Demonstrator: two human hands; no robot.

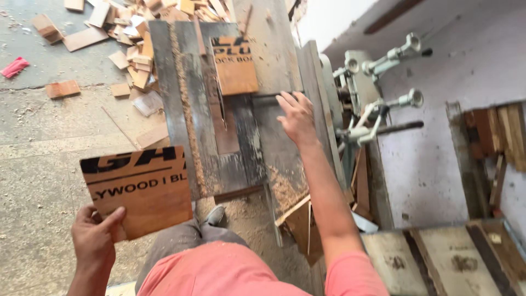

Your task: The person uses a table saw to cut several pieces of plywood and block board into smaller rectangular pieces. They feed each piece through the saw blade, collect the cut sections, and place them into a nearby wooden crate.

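Plywood fills this head-down view: the left hand (94, 239) grips the lower corner of a square brown plywood board (141, 190) (black printing on its face), holding it out over the concrete floor (38, 164) beside a sawdust-covered saw table (219, 104). The right hand (296, 116) rests flat and unclenched on the table's right side, holding nothing. A smaller plywood piece (234, 66) lies further along the table, with offcuts (131, 49) heaped on the floor beyond.

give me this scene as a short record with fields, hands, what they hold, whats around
left hand: grips a plywood piece by its lower corner, off the table
right hand: flat on the saw table, holding nothing
on table: smaller plywood piece, sawdust
floor: pile of wood offcuts, red scrap
right of table: metal levers
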